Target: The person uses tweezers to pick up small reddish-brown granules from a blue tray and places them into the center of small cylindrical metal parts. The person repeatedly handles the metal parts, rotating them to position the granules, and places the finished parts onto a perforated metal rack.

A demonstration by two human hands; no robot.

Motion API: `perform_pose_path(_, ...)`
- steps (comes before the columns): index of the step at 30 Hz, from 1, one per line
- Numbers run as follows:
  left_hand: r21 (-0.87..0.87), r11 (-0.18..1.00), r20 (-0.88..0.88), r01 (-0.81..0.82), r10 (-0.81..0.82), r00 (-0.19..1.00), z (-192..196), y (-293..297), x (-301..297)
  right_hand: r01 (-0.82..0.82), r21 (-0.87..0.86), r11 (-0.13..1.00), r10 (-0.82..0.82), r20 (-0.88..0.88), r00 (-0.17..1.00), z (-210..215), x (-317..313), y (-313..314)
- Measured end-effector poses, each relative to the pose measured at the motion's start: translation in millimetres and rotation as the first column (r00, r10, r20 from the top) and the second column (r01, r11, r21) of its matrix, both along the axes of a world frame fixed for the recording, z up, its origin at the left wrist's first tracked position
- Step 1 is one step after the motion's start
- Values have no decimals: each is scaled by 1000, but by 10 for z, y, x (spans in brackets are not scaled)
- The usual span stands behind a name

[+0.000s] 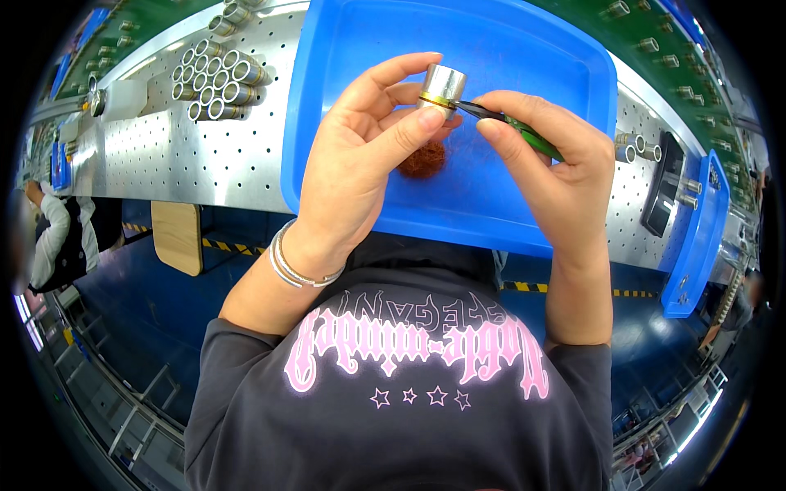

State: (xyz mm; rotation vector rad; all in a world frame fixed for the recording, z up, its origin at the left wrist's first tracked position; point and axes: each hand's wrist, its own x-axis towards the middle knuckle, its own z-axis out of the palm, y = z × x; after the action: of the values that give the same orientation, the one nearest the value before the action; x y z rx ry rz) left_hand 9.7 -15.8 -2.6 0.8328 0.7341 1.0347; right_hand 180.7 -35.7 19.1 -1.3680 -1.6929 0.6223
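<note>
Left hand (pixel 364 159) is closed around a short silver cylinder (pixel 443 84) with a yellow band at its lower end; thumb and fingertips pinch it. It is held in the air above the blue tray (pixel 344 98), over the tray's middle. Cylinder axis is near upright, tilted slightly, closed end pointing away from the person.

Right hand (pixel 557 155) is closed on green-handled tweezers (pixel 508 121); their long axis runs right to left, and the tip touches the yellow band.

A reddish tangle of fine wire (pixel 423 159) lies on the tray floor just below the hands.

The tray sits at the near edge of the perforated metal worktop (pixel 188 155), with bare floor around the tangle. A stack of silver tubes (pixel 217 78) lies well apart toward the far left; more tubes (pixel 634 149) sit just right of the tray.
</note>
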Motion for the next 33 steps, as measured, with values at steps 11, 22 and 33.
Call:
perform_pose_path(11,-54,998,53,41,-38,998,31,3,-6,1,-137,991,-19,-131,991,33,-37,13)
perform_pose_path(22,-126,989,49,74,-68,996,25,20,-20,-112,73,991,112,5,994,-49,15,106)
perform_pose_path(33,-124,984,62,128,-121,991,34,16,-6,-8,-12,1000,5,-268,963,-79,-19,90)
